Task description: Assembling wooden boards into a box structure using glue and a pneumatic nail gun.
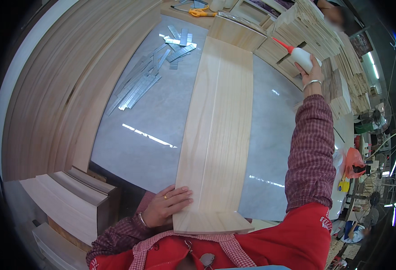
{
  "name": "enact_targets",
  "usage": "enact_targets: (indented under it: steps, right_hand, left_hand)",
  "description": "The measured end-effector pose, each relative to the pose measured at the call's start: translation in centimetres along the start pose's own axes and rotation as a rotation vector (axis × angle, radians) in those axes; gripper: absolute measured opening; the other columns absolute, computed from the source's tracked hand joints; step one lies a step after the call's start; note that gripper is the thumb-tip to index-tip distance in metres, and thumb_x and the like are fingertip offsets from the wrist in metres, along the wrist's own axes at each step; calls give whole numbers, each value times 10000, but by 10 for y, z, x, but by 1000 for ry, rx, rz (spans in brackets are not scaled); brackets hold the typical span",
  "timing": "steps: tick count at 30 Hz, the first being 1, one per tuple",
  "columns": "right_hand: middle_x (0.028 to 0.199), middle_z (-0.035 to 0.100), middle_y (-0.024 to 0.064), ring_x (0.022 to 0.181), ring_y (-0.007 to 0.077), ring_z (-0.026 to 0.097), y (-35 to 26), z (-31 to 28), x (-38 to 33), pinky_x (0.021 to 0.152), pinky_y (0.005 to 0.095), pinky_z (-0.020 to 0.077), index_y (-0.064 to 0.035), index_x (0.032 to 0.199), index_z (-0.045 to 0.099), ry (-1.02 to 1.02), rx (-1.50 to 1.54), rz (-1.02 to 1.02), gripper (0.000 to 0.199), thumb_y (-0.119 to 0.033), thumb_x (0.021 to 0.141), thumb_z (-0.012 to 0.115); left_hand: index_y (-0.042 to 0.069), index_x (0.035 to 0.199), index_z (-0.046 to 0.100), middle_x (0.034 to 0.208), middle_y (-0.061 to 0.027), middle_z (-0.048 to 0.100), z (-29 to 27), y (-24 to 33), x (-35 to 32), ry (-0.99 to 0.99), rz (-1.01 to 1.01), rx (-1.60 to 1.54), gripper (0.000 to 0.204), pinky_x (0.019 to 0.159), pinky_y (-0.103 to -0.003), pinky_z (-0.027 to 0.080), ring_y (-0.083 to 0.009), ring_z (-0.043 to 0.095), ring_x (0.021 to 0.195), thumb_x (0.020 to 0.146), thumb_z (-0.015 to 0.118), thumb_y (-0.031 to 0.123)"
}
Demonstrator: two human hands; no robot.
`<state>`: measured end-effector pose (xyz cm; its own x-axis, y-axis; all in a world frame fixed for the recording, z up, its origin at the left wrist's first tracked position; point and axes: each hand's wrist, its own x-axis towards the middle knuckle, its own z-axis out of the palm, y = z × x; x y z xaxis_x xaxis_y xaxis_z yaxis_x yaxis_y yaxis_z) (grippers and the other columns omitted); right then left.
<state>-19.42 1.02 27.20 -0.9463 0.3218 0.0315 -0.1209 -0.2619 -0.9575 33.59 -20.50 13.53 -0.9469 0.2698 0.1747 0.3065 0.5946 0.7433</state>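
A long pale wooden board runs away from me down the middle of the table, with a thin light line along its length. A short end piece stands at its near end, and another wooden piece rises at the far end. My left hand grips the board's near left edge, its fingers on top and the thumb hidden. My right hand reaches far right, closed around a white squeeze bottle with a red pointed nozzle. The bottle is tilted, its nozzle toward the upper left.
Several strips of metal staples lie on the grey tabletop left of the board. Tall board stacks line the left side, and thin wooden pieces are piled at the far right. Orange-handled scissors lie at the back.
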Motion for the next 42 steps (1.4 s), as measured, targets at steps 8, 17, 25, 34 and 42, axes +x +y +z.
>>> enact_targets:
  steps: [8,17,25,34,42]
  right_hand:
    - [1144,534,227,1034,398,563,-61,-101,-132,873,497,535,89,1185,432,-370,66,90,513,-158,816,690]
    - [1142,543,216,980,341,598,-83,-185,-349,826,406,542,77,1206,445,-446,-124,337,510,-266,868,614]
    - [1166,554,194,1006,284,601,-67,-186,-407,859,388,528,55,1256,442,-537,-231,295,485,-252,901,565]
    - [1111,537,177,965,260,601,-67,-178,-418,792,315,546,48,1254,439,-537,-264,235,494,-197,861,612]
    - [1119,536,170,952,239,591,-66,-180,-413,803,297,526,42,1256,444,-557,-305,206,484,-172,857,617]
  left_hand:
    - [62,1189,584,1285,-111,546,14,-3,8,147,89,18,430,1064,-435,331,-291,488,1221,767,634,124]
    - [138,1179,603,1299,-11,544,22,-19,24,231,78,85,573,1111,-402,305,-218,452,1260,637,787,175]
    - [193,1177,604,1300,14,547,29,-22,25,255,81,157,590,1123,-372,290,-201,434,1280,629,815,244]
    - [186,1152,612,1292,23,556,32,-24,23,295,102,163,585,1111,-364,310,-202,451,1268,612,826,253]
    - [186,1128,628,1278,27,568,33,-28,23,307,93,165,560,1107,-367,316,-202,462,1259,609,828,250]
